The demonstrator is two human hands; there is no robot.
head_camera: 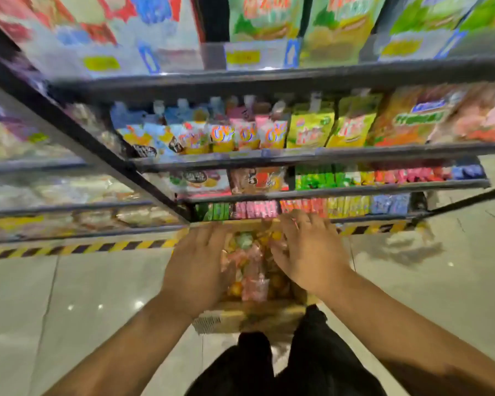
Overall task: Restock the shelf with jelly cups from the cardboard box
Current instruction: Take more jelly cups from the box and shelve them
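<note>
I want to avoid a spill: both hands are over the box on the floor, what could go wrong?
The jelly cups lie heaped in the cardboard box; some may slip as the left hand and right hand lift them. The lowest shelf looks packed, so added cups might push packs off.

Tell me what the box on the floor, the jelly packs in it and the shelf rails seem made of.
Box: brown corrugated cardboard, matte; fluting shows at its cut front edge. Jelly cups: likely clear glossy plastic, since colours show through. Shelf rail: probably dark painted metal, though blur leaves it open.
</note>
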